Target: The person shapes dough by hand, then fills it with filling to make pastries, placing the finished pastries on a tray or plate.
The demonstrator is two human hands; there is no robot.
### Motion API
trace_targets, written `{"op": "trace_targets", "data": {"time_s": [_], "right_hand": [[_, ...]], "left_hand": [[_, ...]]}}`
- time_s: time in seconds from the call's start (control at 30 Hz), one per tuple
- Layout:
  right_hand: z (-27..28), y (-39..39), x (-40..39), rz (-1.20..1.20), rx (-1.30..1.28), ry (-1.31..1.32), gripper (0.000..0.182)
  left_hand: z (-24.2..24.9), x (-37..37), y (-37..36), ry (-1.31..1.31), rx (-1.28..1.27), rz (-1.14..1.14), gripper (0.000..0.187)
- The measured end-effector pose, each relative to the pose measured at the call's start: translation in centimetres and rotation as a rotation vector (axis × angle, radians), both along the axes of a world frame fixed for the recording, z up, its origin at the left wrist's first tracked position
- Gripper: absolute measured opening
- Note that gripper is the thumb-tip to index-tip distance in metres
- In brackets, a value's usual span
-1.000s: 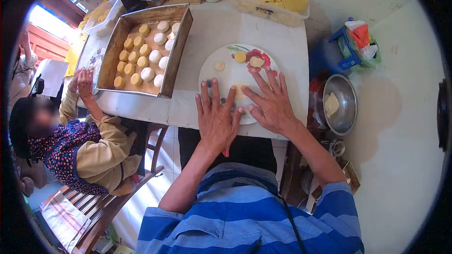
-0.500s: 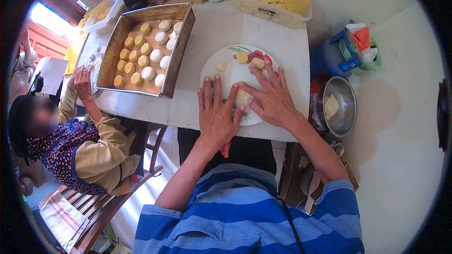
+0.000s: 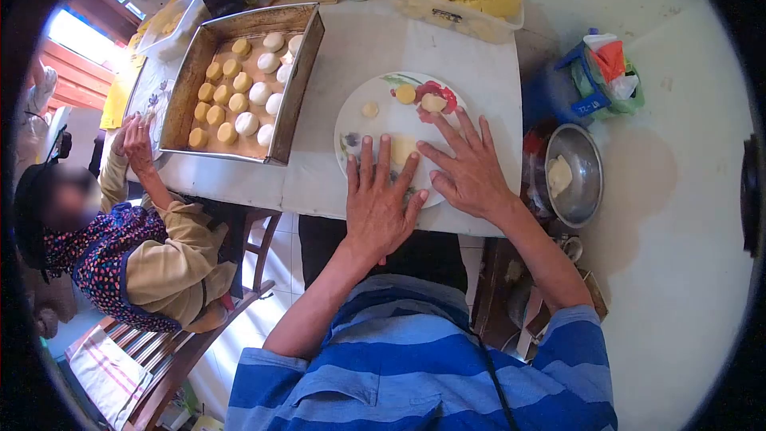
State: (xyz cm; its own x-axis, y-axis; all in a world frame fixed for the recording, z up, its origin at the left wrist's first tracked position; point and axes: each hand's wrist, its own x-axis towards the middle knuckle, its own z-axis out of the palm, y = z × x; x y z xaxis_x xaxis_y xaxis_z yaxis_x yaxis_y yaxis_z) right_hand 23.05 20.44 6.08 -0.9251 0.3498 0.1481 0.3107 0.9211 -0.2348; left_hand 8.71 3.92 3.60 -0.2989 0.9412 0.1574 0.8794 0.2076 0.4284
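A round white plate (image 3: pixel 357 125) with a floral print lies on the table before me. My left hand (image 3: pixel 378 209) rests flat over its near left part, fingers spread. Over the right side is my right hand (image 3: pixel 471 172), its fingers also apart. Between the two hands shows a pale flattened piece of dough (image 3: pixel 404 148), partly covered by my fingers. Toward the plate's far side sit a yellow dough disc (image 3: pixel 405 94) and a pale dough lump (image 3: pixel 433 102), the lump just beyond my right fingertips. A smaller pale dough piece (image 3: pixel 369 109) lies at the left.
A metal baking tray (image 3: pixel 301 84) with rows of yellow and white dough rounds stands left of the plate. Yellow dough fills a plastic tub (image 3: pixel 455 17) behind. A steel bowl (image 3: pixel 589 191) with dough is at right. Another person (image 3: pixel 171 263) sits at left.
My left hand has drawn back slightly toward me. My right hand has shifted a little to the right, so more of the flat dough shows between them.
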Motion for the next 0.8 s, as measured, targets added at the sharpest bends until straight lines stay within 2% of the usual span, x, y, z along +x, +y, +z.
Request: {"op": "trace_targets", "data": {"time_s": [0.63, 0.7, 0.8], "right_hand": [[-1.1, -1.4, 0.9, -0.004, -0.004, 0.026, 0.048], [-1.6, -1.4, 0.7, -0.015, 0.015, 0.034, 0.047], [-1.4, -1.1, 0.4, -0.012, 0.038, 0.05, 0.047]], "left_hand": [[-0.1, -0.3, -1.6, 0.01, 0.029, 0.105, 0.056], [-0.2, -0.6, -1.6, -0.022, -0.058, 0.098, 0.057], [0.1, -1.0, -1.0, -0.05, 0.022, 0.105, 0.056]]}}
